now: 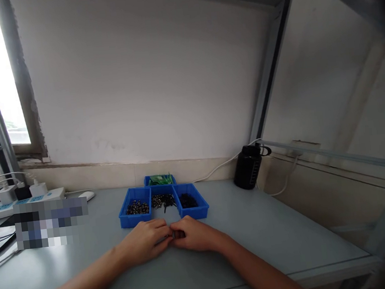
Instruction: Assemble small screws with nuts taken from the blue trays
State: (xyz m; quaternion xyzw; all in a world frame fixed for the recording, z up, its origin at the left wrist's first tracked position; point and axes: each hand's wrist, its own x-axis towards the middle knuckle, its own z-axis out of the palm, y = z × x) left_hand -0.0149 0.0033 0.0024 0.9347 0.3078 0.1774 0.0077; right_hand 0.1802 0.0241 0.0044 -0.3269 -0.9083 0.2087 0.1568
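Both left hand (151, 238) and right hand (198, 233) were pinched, touching; remotely, I couldn't tell on what; the pile (160, 200) between blue bins (137, 222) suggested partial progress, loose parts (137, 208) left inside

Right hand (196, 235): hold unclear (too small)

Free tabletop (275, 232) to the right, blue bins (137, 221) ahead

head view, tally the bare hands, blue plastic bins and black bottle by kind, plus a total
Bare human hands, left hand and right hand: 2
Blue rectangular plastic bins: 3
Black cylindrical bottle: 1
Total: 6
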